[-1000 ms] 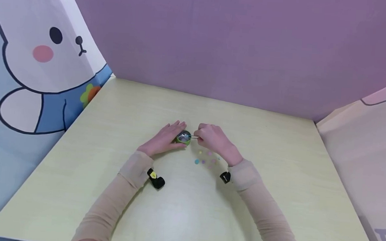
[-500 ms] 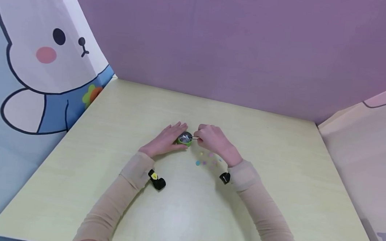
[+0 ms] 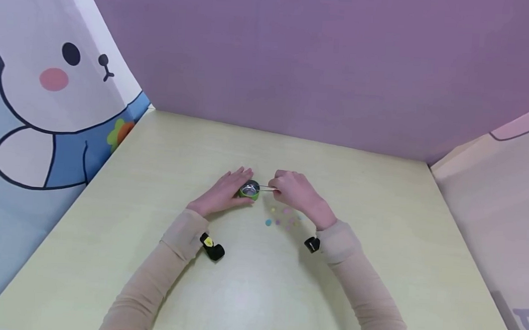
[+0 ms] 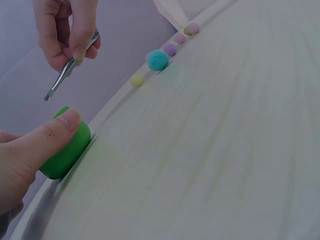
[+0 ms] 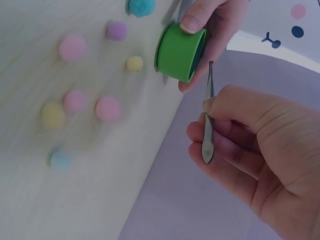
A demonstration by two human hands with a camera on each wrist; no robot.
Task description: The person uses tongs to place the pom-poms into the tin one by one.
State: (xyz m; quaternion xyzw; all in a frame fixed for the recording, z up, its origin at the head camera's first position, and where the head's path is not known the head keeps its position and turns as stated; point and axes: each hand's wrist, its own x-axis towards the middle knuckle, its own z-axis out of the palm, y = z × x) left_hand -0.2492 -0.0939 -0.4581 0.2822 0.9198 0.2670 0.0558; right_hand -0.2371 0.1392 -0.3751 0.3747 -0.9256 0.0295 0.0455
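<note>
A small round green cup (image 3: 248, 196) with a shiny inside stands on the table, its opening up. My left hand (image 3: 222, 192) holds it, thumb on the near side and fingers round the far side; the thumb (image 4: 47, 140) presses its wall in the left wrist view. My right hand (image 3: 294, 191) pinches a pair of metal tweezers (image 5: 208, 142) between thumb and fingers, tips pointing toward the cup. In the head view the tips overlap the cup's rim; both wrist views show nothing between them. The inside of the cup is hidden in the wrist views.
Several small pompoms lie loose on the table near the cup: a larger teal one (image 4: 158, 60), a purple one (image 5: 117, 31), pink ones (image 5: 72, 47), yellow ones (image 5: 53, 116) and a light blue one (image 5: 61, 160). A purple wall (image 3: 297, 62) rises behind the table (image 3: 194, 136).
My right hand has drawn slightly to the right, away from the cup, so more of the tweezers shows. The left hand stays on the cup; the head view shifts a little.
</note>
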